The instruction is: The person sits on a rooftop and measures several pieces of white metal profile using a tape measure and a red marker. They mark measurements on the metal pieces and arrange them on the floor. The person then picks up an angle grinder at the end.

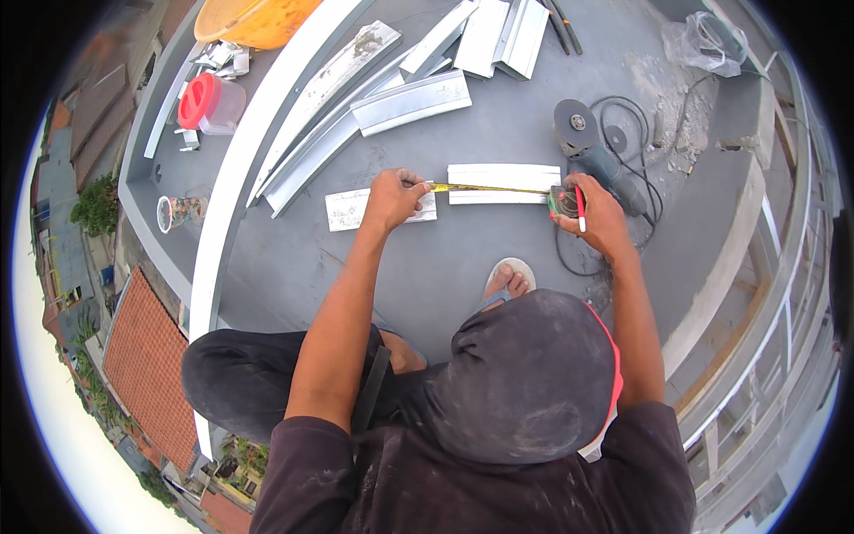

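My left hand (396,198) is closed, its fingertips pinching the end of a yellow tape blade (489,188). The blade runs to the right, over a short light metal channel piece (500,173). At its other end my right hand (600,221) is closed around the tape measure case (563,202), which is greenish with some red. A red and white pen-like marker (581,210) is also held between the right fingers, pointing up and away. Under my left hand lies another short metal piece (343,212) with a stained, whitish face.
An angle grinder (605,173) with its black cord lies just right of my right hand. Several metal profiles (414,102) are heaped beyond. A red-lidded tub (199,102) and a yellow-orange hard container (258,20) stand far left. A long white metal strip (216,240) curves along the left; a concrete ledge (716,240) bounds the right.
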Tool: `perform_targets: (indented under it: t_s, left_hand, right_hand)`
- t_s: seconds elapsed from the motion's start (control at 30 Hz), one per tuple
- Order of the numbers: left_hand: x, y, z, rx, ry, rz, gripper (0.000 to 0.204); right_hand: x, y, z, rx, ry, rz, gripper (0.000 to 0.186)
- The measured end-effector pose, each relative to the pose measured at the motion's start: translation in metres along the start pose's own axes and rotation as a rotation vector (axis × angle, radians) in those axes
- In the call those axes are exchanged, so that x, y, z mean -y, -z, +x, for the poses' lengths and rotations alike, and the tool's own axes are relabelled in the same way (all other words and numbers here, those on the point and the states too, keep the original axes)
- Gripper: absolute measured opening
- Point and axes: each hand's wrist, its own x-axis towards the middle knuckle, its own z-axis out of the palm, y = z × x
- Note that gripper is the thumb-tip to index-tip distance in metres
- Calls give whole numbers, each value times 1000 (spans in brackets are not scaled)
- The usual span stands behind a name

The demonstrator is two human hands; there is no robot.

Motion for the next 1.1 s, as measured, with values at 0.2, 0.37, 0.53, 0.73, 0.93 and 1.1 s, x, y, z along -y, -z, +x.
perform_targets:
  t_s: [0.2,0.37,0.53,0.73,0.93,1.1]
  left_hand:
    - [-8,-37,-1,-56,6,215,23]
    - [-7,-53,-1,-133,-42,323,18]
    - [3,-57,7,-189,-43,320,19]
    - [2,-63,1,-236,-147,368,20]
    - [0,-67,1,-223,-123,328,22]
    - [5,-70,1,-288,-113,297,22]
  right_hand:
    - [-29,-1,-15,-94,24,-140,66]
    - [-45,-17,-21,-110,43,-161,69]
    - [-38,-33,-22,-221,78,-340,74]
    - [7,-47,-19,-301,126,250,44]
    - [49,-102,5,-140,9,681,20]
    - [44,-116,14,-176,-38,597,15]
